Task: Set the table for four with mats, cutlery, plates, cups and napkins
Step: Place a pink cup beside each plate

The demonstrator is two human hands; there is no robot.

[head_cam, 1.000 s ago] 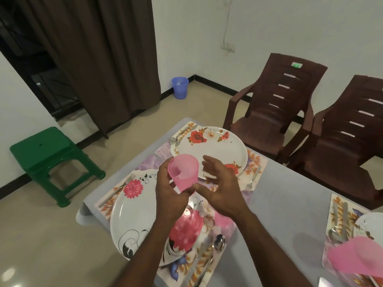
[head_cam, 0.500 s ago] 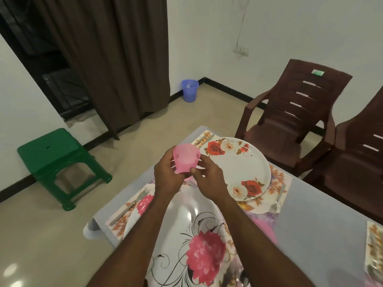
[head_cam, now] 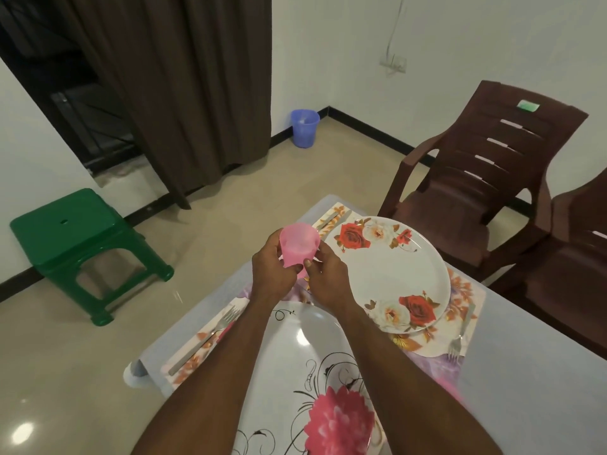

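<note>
Grey bench [head_cam: 525, 356], corner toward the floor. Directly on it: two floral mats, near mat [head_cam: 210, 336] under a fork [head_cam: 210, 336] and pink-flower plate [head_cam: 295, 372]; far mat [head_cam: 466, 300] under rose plate [head_cam: 394, 274].

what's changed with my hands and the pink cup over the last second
The right hand, which was open beside the pink cup a second ago, has closed in and now pinches it together with the left hand. The cup has been carried toward the table's far corner. The left hand's grip is unchanged, and the plates are where they were.
</note>
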